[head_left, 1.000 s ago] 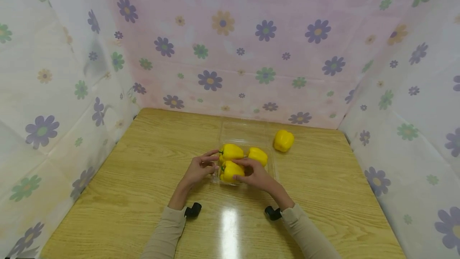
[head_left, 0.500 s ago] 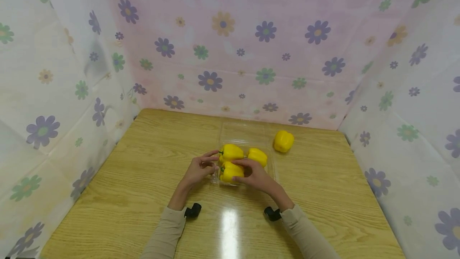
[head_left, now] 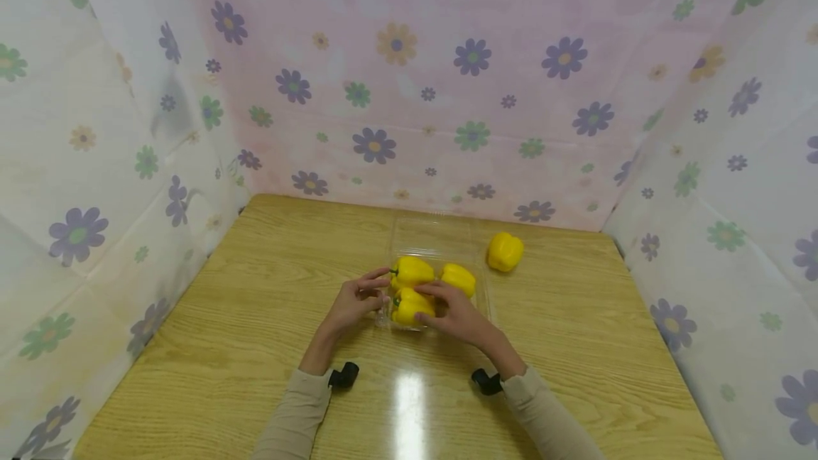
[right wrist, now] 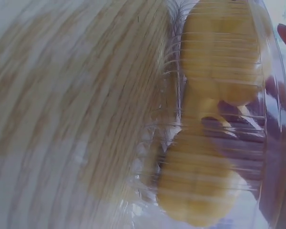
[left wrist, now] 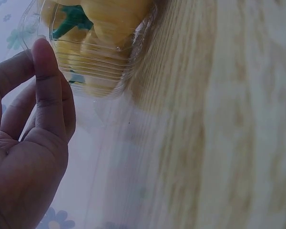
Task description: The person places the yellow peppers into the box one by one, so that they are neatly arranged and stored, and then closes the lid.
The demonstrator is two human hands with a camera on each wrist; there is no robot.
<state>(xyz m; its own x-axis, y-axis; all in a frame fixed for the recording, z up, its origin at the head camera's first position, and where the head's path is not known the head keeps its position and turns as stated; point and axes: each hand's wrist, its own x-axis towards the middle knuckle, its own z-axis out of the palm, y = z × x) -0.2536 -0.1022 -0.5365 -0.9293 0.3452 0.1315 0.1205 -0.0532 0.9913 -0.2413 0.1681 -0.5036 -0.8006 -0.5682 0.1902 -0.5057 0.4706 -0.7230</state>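
Observation:
Several yellow bell peppers sit in a clear plastic clamshell container (head_left: 487, 300), its lid (head_left: 429, 235) folded back. With thumb and fingertips my left hand (head_left: 349, 304) pinches the container's left rim; the left wrist view shows the thumb right at the ribbed wall (left wrist: 95, 67). My right hand (head_left: 459, 312) reaches inside and grips the front bell pepper (head_left: 409, 307), green stem toward the left. Behind it lie another bell pepper (head_left: 412, 270) and, at the back right, a third bell pepper (head_left: 459, 278). Through the container wall, the right wrist view shows peppers (right wrist: 195, 181) and part of the right hand.
One loose yellow bell pepper (head_left: 505, 251) lies on the wooden table (head_left: 287, 247), right of the lid. Flowered cloth (head_left: 422, 77) hangs at the back and on both sides. Black wrist mounts (head_left: 345, 375) stick out from the sleeves.

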